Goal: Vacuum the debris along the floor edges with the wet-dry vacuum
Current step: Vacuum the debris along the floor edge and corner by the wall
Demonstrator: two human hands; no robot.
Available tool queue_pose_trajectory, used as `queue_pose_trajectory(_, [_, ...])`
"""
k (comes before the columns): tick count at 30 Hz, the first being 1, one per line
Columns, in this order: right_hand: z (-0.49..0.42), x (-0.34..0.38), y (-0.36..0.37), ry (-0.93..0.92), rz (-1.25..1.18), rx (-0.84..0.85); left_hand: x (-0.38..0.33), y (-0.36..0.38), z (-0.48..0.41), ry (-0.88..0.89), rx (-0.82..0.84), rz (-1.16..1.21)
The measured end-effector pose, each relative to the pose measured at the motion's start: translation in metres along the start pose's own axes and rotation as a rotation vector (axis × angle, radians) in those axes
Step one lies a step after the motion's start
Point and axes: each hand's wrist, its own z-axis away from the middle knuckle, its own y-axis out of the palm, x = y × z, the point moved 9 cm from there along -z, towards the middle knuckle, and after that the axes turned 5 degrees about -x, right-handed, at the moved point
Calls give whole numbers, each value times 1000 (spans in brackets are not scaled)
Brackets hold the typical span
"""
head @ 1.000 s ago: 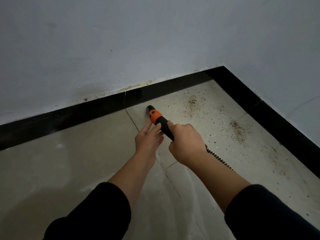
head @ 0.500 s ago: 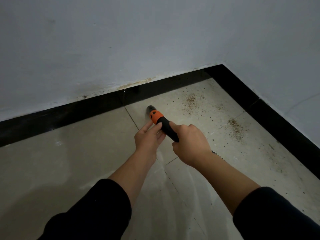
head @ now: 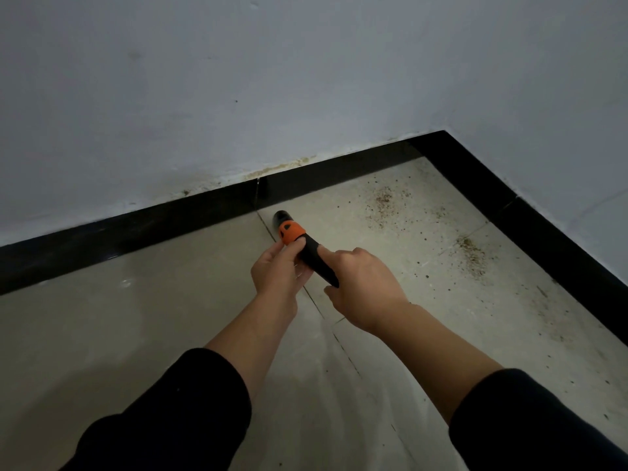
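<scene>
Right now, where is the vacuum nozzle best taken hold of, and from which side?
Take the vacuum nozzle by its black shaft behind the orange collar, from above and behind: its tip slants down toward the baseboard, so the rear faces you.

vacuum nozzle [head: 311,258]: is looking like smooth, matt black plastic, though the dim light is making this hard to judge.
orange collar [head: 290,232]: is showing as smooth plastic with a slight sheen.
floor tiles [head: 153,334]: are showing a smooth, faintly glossy beige glaze, smeared with pale dusty streaks.
skirting [head: 136,229]: is gleaming black and glossy.
wall [head: 238,96]: is appearing as matt white paint.
debris [head: 384,202]: is lying as rough brown grit.
sleeves [head: 170,419]: are looking like matt black cloth.
</scene>
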Motion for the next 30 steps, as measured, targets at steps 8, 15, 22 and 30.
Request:
queue_pose_trajectory(8, [10, 7, 5, -58, 26, 0, -1, -9, -3, 23, -16, -25])
queue_pose_trajectory(15, [49, -10, 10, -26, 156, 17, 21, -6, 17, -1, 5, -58])
queue_pose_trajectory(22, [78, -19, -1, -15, 187, -2, 38, -1, 50, -37, 26, -122])
queue_pose_trajectory(30, [88, -43, -15, 49, 256, 112, 65, 25, 62, -125, 94, -155])
